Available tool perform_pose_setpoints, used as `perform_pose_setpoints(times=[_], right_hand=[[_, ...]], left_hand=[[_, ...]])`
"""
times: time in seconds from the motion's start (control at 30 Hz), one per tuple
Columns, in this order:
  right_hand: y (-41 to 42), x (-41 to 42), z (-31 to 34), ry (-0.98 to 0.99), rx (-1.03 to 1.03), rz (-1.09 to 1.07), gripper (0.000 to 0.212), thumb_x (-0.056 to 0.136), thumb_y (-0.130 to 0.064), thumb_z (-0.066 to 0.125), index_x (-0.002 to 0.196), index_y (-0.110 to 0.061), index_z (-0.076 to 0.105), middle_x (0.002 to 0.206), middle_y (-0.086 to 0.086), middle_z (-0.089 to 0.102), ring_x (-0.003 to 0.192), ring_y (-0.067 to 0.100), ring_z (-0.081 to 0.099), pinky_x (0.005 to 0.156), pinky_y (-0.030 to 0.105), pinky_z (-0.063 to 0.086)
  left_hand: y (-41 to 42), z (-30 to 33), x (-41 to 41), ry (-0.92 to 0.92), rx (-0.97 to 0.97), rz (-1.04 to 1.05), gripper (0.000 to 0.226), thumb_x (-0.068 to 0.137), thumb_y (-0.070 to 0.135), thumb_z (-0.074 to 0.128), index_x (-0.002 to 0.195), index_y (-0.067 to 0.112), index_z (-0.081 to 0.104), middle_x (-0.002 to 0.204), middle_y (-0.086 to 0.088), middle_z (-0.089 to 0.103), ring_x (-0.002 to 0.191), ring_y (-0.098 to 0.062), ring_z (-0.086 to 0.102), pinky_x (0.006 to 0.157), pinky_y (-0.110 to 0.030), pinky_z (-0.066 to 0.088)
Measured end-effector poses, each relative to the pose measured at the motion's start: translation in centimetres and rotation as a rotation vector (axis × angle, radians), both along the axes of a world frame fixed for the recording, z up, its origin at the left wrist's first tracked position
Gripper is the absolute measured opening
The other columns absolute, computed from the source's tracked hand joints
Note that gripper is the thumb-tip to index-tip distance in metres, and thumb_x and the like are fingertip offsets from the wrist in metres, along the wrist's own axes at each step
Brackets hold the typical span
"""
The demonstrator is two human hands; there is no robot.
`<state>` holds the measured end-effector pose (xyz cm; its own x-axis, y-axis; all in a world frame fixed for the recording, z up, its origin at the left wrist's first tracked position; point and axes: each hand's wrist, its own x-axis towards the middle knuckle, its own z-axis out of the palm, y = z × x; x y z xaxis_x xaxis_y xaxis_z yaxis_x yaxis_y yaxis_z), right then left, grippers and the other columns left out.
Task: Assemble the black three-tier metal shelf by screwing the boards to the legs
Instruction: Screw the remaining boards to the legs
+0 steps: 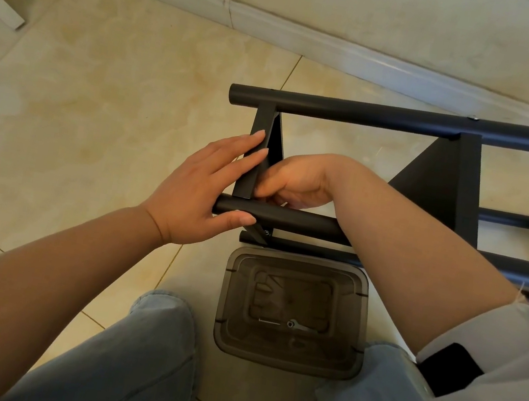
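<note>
The black metal shelf lies on its side on the tiled floor. Its far leg tube (390, 117) runs across the top, a near leg tube (301, 221) lies under my hands. The end board (258, 151) stands on edge between them; a second board (446, 180) sits further right. My left hand (203, 187) rests with straight fingers on the end board's outer face, thumb against the near tube's end. My right hand (294, 180) reaches behind that board with fingers curled at its lower corner; what they hold is hidden.
A smoky transparent plastic bin (294, 312) stands on the floor between my knees, with a small wrench and a screw inside. A third leg tube (304, 248) lies just above the bin. The white baseboard (282, 33) runs along the wall beyond.
</note>
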<state>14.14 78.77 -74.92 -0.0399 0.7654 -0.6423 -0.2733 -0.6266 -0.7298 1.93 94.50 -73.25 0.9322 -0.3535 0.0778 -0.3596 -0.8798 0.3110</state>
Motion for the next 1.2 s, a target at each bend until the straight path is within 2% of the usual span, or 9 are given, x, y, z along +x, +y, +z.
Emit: perform_pose_setpoints(times=[0.27, 0.53, 0.73, 0.87, 1.03, 1.2], right_hand=[[-0.1, -0.1, 0.4, 0.007, 0.016, 0.01, 0.016, 0.095, -0.013, 0.046, 0.103, -0.017, 0.06, 0.099, 0.003, 0.064, 0.092, 0.015, 0.062, 0.079, 0.029, 0.049], [-0.1, 0.1, 0.5, 0.012, 0.007, 0.02, 0.018, 0.095, -0.014, 0.046, 0.105, -0.017, 0.06, 0.097, 0.003, 0.065, 0.091, 0.015, 0.063, 0.08, 0.029, 0.049], [-0.2, -0.2, 0.7, -0.006, 0.008, 0.01, 0.016, 0.096, -0.012, 0.046, 0.098, -0.019, 0.06, 0.094, 0.0, 0.065, 0.089, 0.012, 0.062, 0.076, 0.026, 0.048], [-0.1, -0.3, 0.7, -0.008, -0.002, 0.011, 0.016, 0.095, -0.014, 0.047, 0.103, -0.017, 0.06, 0.098, 0.002, 0.065, 0.091, 0.014, 0.062, 0.077, 0.027, 0.048], [-0.3, -0.2, 1.2, -0.001, 0.021, 0.02, 0.016, 0.096, -0.011, 0.045, 0.099, -0.018, 0.06, 0.094, 0.0, 0.065, 0.087, 0.011, 0.062, 0.074, 0.025, 0.047], [-0.2, -0.3, 1.3, -0.012, 0.009, 0.042, 0.016, 0.096, -0.012, 0.044, 0.1, -0.019, 0.059, 0.098, 0.001, 0.064, 0.092, 0.012, 0.06, 0.078, 0.026, 0.047]], left_hand=[[0.0, 0.0, 0.0, 0.001, 0.006, 0.006, 0.081, 0.089, 0.069, 0.028, 0.146, 0.011, 0.029, 0.154, -0.009, 0.023, 0.139, -0.025, 0.025, 0.112, -0.038, 0.025], [0.0, 0.0, 0.0, 0.004, 0.011, 0.009, 0.08, 0.089, 0.069, 0.028, 0.146, 0.012, 0.029, 0.154, -0.009, 0.023, 0.139, -0.024, 0.025, 0.112, -0.036, 0.024], [-0.1, 0.0, -0.1, 0.01, 0.002, 0.025, 0.079, 0.089, 0.067, 0.032, 0.146, 0.013, 0.028, 0.154, -0.008, 0.023, 0.138, -0.023, 0.026, 0.11, -0.037, 0.026], [-0.1, 0.0, -0.1, 0.006, 0.001, 0.026, 0.078, 0.089, 0.066, 0.033, 0.146, 0.013, 0.029, 0.154, -0.008, 0.023, 0.137, -0.022, 0.027, 0.11, -0.034, 0.026], [-0.1, 0.0, -0.1, 0.007, 0.001, 0.026, 0.078, 0.089, 0.065, 0.034, 0.146, 0.012, 0.029, 0.154, -0.008, 0.023, 0.138, -0.022, 0.026, 0.11, -0.035, 0.026], [-0.1, 0.1, -0.1, 0.014, 0.001, 0.027, 0.078, 0.089, 0.065, 0.034, 0.146, 0.013, 0.028, 0.155, -0.007, 0.022, 0.138, -0.022, 0.025, 0.11, -0.034, 0.024]])
